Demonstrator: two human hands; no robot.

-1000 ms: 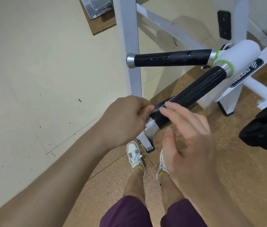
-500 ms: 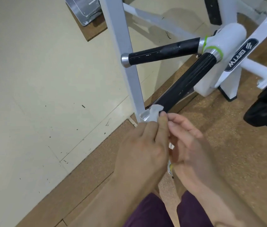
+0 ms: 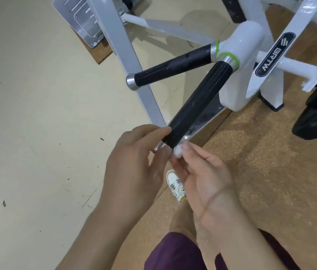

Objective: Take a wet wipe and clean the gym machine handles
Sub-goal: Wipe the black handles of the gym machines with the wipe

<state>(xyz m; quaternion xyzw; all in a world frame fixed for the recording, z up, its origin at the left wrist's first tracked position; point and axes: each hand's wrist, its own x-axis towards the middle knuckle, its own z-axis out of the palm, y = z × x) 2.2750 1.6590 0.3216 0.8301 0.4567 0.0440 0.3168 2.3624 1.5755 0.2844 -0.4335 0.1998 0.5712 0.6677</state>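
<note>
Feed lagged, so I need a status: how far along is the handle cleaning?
Done: wipe is out. In hand: right hand pinches it at the near handle's tip, left hand holding that tip. Left: the far handle, no hand on it; the near one's upper length unclear.

You can read one brand name: "BRTW", in white capitals on a black oval label (image 3: 274,54) that runs lengthwise down the gym machine's white arm (image 3: 306,15), with a small striped emblem at its upper end. The grey plate (image 3: 81,22) at upper left carries printed lines too blurred for you to read.
</note>
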